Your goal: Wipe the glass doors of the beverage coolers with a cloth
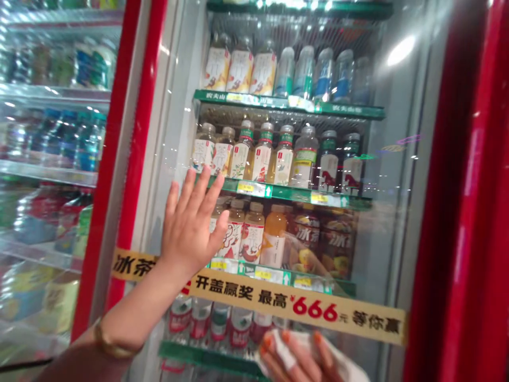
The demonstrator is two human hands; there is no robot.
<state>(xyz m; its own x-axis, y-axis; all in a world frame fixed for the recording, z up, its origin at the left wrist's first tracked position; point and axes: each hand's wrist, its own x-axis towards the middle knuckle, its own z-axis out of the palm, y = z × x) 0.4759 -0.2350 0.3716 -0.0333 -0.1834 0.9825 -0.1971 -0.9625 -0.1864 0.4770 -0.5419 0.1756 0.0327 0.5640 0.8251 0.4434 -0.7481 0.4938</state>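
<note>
My left hand (191,233) lies flat with fingers spread against the glass door (389,239) of a drinks cooler, and a gold bracelet (111,339) circles that wrist. At the bottom edge of the view, my right hand (294,361) holds a white cloth (342,366) against the lower part of the door. Its nails are painted orange, and the frame cuts off most of that hand. Bottled drinks (254,159) stand on green-edged shelves behind the glass.
A red door frame (449,212) runs down the right side, and another red frame (127,132) divides this door from a neighbouring cooler door (51,132) on the left. A yellow printed strip (298,302) crosses the glass. Reflections glare on the upper right.
</note>
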